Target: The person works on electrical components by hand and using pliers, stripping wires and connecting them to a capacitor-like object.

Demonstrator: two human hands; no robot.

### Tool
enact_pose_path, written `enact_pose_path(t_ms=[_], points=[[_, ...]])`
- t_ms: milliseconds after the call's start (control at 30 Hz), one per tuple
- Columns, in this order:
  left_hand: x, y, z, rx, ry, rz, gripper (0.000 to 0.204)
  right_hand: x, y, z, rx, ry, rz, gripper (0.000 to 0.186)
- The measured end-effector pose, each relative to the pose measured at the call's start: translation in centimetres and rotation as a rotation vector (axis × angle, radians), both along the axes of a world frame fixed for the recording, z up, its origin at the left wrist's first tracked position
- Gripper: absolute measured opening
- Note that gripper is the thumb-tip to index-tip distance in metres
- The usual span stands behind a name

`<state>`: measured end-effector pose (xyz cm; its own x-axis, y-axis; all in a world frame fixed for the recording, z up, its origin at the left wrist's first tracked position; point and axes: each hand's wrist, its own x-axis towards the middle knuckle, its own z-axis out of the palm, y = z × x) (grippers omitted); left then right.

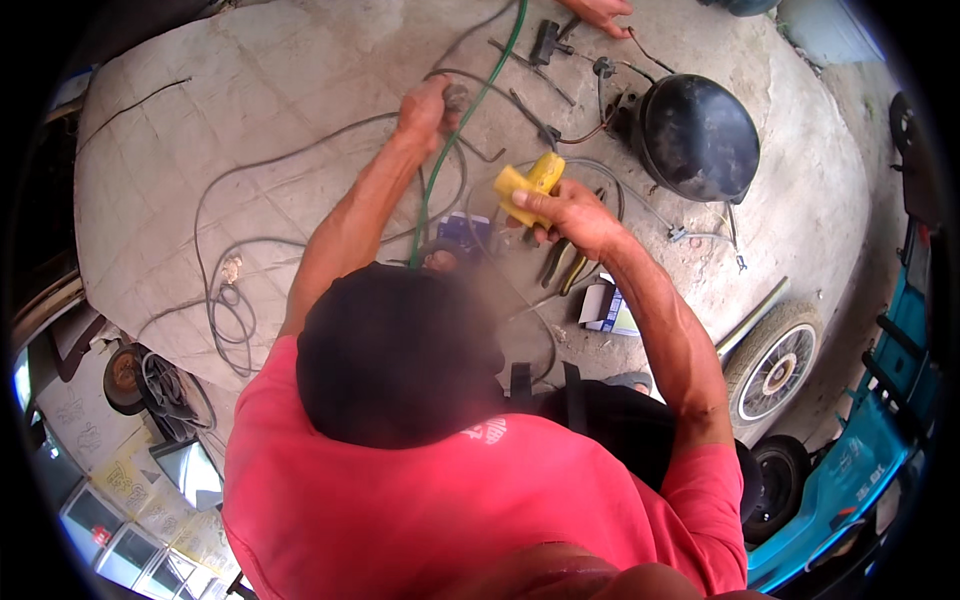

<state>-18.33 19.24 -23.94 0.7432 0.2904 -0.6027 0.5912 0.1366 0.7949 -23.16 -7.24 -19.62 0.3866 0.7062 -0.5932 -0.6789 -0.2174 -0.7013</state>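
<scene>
My left hand (424, 108) reaches far forward, its fingers closed round a small greyish thing (455, 97) I cannot make out, beside a thin green hose (499, 62). My right hand (580, 217) grips a yellow, block-like object (530, 183), held above the ground. Its exact kind does not show. Just under that hand lie pliers (574, 275) with dark and yellow handles. A purple-blue box (463, 231) rests on the concrete near my foot, partly behind my black-clad knee (395, 350).
Another person's hand (600, 14) touches a thin wire at the top. A round black metal vessel (697, 137) stands at the right, with pipes and wires. Grey cable (200, 200) loops across the floor. An opened small box (607, 306), a spoked wheel (775, 372) and a turquoise frame (835, 490) lie rightward.
</scene>
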Motion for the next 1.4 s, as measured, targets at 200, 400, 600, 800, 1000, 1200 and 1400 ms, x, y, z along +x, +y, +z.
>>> enact_pose_path(t_ms=[200,400,600,800,1000,1200,1400], points=[[-0.4,-0.7,1.4,0.06,0.04,-0.311,0.048,0.6,-0.4,-0.8,-0.127,-0.156,0.023,0.052],[-3.7,-0.5,2.2,0.737,-0.202,-0.614,0.048,3.3,-1.7,1.8,-0.198,-0.312,0.009,0.06],[-12.4,-3.8,1.3,0.76,-0.471,-1.367,0.039,2.9,-3.0,-1.3,-0.153,-0.261,0.14,0.059],[-14.2,-4.4,0.9,0.964,-0.377,-1.345,0.04,1.5,-4.6,-2.6,0.285,-0.025,0.039,0.056],[-11.8,-2.5,2.7,0.464,-0.229,-1.202,0.037,1.3,-5.3,-4.2,0.396,0.046,0.107,0.058],[-9.5,-1.0,6.3,-0.271,-0.073,-0.659,0.04,1.4,-5.5,-3.3,0.357,0.076,0.103,0.063],[-9.1,-1.8,9.7,-0.345,-0.189,-0.658,0.039,1.5,-5.1,-3.6,0.343,0.107,0.149,0.069]])
